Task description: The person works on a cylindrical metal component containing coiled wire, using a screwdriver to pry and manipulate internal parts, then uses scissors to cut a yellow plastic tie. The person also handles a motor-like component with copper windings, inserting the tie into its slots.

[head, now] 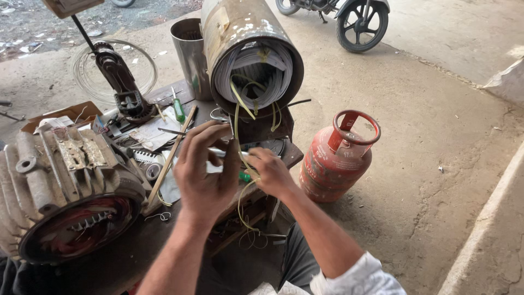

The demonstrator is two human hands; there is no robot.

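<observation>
Both hands — left hand (204, 175), right hand (270, 172) — pinch the yellow sleeve (238, 128), running upright.

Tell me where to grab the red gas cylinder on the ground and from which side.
Take the gas cylinder by its ring handle, coming from above. It leans slightly but stands open on top; the body looks too wide and smooth for one hand.

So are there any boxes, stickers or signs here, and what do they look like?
Cardboard box: far left of the bench behind the grey motor, open, brown, low and flat.
Label on the gas bottle: front of the red gas bottle's collar, on the ground right of the bench, small, red and white.
Tape patch: on top of the big metal drum above the hands, tan, peeling.
No screens or signs show.
</observation>
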